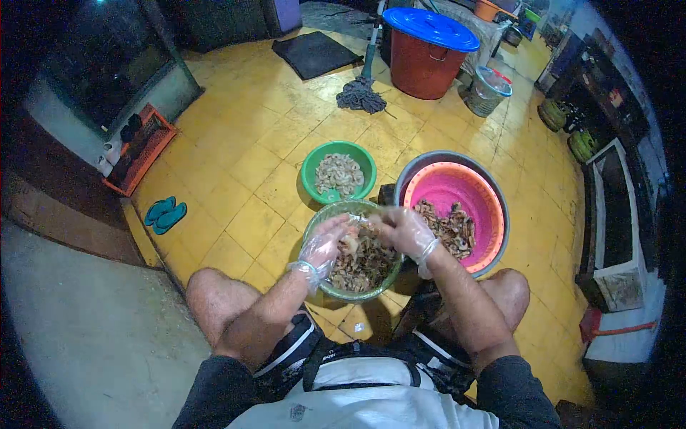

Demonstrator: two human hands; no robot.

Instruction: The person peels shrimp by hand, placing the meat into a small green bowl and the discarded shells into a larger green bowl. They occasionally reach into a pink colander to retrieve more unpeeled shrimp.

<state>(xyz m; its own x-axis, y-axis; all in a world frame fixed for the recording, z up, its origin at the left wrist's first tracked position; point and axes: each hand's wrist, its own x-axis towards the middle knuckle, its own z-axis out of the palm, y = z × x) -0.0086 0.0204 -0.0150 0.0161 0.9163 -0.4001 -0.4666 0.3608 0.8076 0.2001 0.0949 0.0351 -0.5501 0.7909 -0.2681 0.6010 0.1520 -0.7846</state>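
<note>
Both hands wear clear plastic gloves and meet above a green basin [312, 227] heaped with brownish shrimp or shells [363, 270]. My left hand [323, 247] is closed, with a pale, orange-tinged shrimp [350, 243] at its fingertips. My right hand [409, 234] pinches at the same shrimp, its fingertips partly blurred. Just beyond lies a smaller green bowl [307, 175] of pale peeled shrimp [339, 175]. To the right, a pink colander [488, 214] with an orange rim sits inside a grey tub [504, 214] and contains more brownish shrimp or shells [450, 227].
Teal flip-flops [166, 214] and an orange rack [146, 154] are on the left. Farther back are a mop [361, 95], a dark mat [316, 54], a red bucket with a blue lid [426, 61] and a smaller pail [489, 93]. A shelf unit [616, 222] borders the right side.
</note>
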